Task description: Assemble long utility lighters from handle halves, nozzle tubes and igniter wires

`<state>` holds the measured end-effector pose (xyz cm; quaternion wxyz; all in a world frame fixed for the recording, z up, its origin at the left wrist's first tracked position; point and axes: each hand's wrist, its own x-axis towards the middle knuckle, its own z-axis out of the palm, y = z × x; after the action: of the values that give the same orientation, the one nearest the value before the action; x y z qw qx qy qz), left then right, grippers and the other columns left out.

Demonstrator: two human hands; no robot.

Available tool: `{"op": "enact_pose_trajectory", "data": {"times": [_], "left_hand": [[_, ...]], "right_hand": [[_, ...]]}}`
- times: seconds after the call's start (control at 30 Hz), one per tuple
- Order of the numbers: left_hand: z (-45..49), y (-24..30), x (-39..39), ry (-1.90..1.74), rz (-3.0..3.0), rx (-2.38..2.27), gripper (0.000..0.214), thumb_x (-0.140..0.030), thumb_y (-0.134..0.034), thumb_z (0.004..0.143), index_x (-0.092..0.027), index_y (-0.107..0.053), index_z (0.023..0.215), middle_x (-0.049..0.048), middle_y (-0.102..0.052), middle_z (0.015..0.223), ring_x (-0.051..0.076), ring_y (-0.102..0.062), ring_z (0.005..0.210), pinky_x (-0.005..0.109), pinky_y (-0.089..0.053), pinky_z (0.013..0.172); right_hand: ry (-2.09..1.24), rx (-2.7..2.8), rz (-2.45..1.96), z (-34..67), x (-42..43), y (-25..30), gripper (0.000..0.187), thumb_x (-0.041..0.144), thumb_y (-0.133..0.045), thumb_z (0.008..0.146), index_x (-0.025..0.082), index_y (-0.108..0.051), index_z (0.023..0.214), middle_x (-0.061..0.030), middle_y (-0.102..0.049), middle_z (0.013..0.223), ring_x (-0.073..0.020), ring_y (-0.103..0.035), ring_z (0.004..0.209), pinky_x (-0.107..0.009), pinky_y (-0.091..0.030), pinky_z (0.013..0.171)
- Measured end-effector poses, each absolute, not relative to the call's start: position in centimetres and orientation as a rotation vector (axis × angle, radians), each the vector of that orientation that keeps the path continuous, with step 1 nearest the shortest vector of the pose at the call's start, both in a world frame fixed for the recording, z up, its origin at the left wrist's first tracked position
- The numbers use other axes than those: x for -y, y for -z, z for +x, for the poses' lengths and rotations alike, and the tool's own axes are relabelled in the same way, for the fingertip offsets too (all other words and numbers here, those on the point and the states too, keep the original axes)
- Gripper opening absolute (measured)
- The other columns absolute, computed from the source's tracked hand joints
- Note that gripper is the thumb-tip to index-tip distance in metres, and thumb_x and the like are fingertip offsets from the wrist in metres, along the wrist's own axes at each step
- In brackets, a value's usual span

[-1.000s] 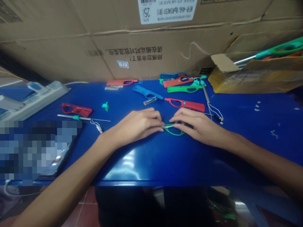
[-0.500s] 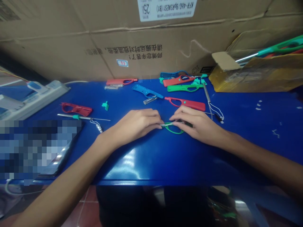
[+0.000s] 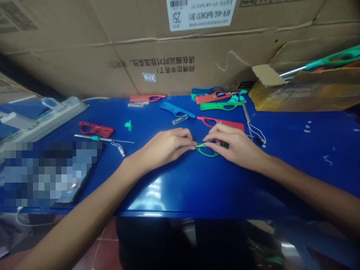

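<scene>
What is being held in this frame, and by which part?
Both hands grip a green handle shell lying on the blue table: left hand pinches a thin metal piece at its left tip, right hand covers its right part.

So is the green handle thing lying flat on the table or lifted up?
Lying flat. The green handle rests on the blue table, with the left hand and right hand pinching it.

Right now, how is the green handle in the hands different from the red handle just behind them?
The green handle is pinched by both the left hand and right hand; the red handle lies untouched. The green one is mostly hidden, the red one in full view. Both rest on the blue table.
</scene>
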<state>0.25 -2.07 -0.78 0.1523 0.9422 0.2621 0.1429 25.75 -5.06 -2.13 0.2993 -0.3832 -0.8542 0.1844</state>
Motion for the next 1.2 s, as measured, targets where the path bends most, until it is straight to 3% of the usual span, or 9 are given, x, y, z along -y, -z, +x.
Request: {"op": "enact_pose_trajectory", "data": {"times": [0.2,0.43,0.67,0.8,0.93,1.2], "left_hand": [[0.6,0.6,2.2,-0.404,2.715,-0.730,0.028,-0.029,-0.050,0.106,-0.018,-0.073,0.117,0.0074,-0.068,0.110,0.017,-0.068,0.097,0.030,-0.054,0.090],[0.5,0.6,2.0,-0.446,2.760,-0.761,0.026,-0.030,-0.053,0.104,-0.021,-0.070,0.122,0.0056,-0.070,0.107,0.017,-0.069,0.096,0.029,-0.054,0.084],[0.5,1.1,2.0,-0.473,2.786,-0.770,0.022,-0.029,-0.052,0.105,-0.022,-0.072,0.110,0.0045,-0.069,0.110,0.017,-0.067,0.100,0.028,-0.054,0.085],[0.6,1.0,2.0,-0.429,2.814,-0.753,0.025,-0.028,-0.049,0.106,-0.019,-0.068,0.119,0.0062,-0.068,0.113,0.018,-0.066,0.104,0.030,-0.054,0.089],[0.6,0.9,2.1,-0.408,2.838,-0.707,0.031,-0.028,-0.044,0.108,-0.021,-0.062,0.131,0.0073,-0.066,0.116,0.018,-0.064,0.105,0.031,-0.053,0.090],[0.5,1.0,2.1,-0.399,2.824,-0.677,0.031,-0.028,-0.043,0.108,-0.020,-0.062,0.131,0.0084,-0.065,0.117,0.018,-0.063,0.105,0.032,-0.053,0.090]], "right_hand": [[-0.496,2.285,-1.045,25.7,5.2,1.9,0.015,0.022,-0.058,0.098,0.018,-0.072,0.102,-0.0074,-0.065,0.096,-0.0179,-0.062,0.081,-0.033,-0.051,0.070],[-0.491,2.284,-1.025,25.7,5.0,2.1,0.017,0.024,-0.057,0.098,0.020,-0.073,0.102,-0.0077,-0.065,0.095,-0.0200,-0.063,0.086,-0.037,-0.053,0.078],[-0.515,2.293,-1.020,26.2,4.8,2.0,0.022,0.022,-0.056,0.098,0.016,-0.069,0.115,-0.0103,-0.065,0.105,-0.0204,-0.065,0.089,-0.036,-0.054,0.080],[-0.486,2.310,-1.017,26.6,4.5,1.8,0.024,0.020,-0.052,0.100,0.018,-0.068,0.117,-0.0105,-0.068,0.108,-0.0225,-0.066,0.099,-0.039,-0.054,0.088],[-0.485,2.323,-1.062,26.8,4.3,1.8,0.023,0.023,-0.053,0.099,0.019,-0.069,0.116,-0.0090,-0.069,0.101,-0.0210,-0.067,0.087,-0.038,-0.055,0.082],[-0.495,2.341,-1.055,26.9,4.4,1.7,0.021,0.025,-0.055,0.099,0.019,-0.070,0.113,-0.0095,-0.072,0.103,-0.0216,-0.067,0.091,-0.037,-0.054,0.082]]}}
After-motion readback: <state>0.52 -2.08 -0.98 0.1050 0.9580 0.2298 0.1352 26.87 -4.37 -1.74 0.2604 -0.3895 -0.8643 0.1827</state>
